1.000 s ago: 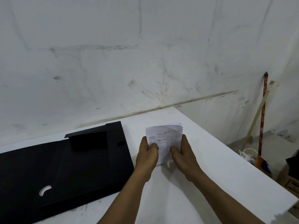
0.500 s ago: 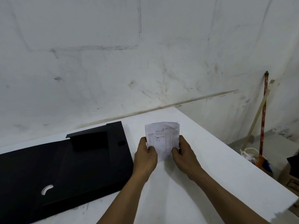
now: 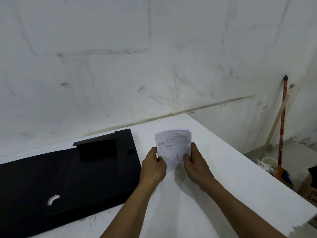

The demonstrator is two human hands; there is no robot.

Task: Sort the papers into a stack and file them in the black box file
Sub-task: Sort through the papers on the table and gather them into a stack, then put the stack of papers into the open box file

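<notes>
A small stack of white papers with a printed table and handwriting stands upright on its lower edge over the white table. My left hand grips its left side and my right hand grips its right side. The black box file lies open and flat to the left of my hands, with a raised black flap near its far edge and a finger hole near the front.
A stained white wall runs behind the table. The table's right edge drops off to the floor, where an orange-handled broom, a wooden stick, a white bucket and a cardboard box stand.
The papers have risen a little and stand straighter between my hands. Both hands slid slightly lower along the stack's sides.
</notes>
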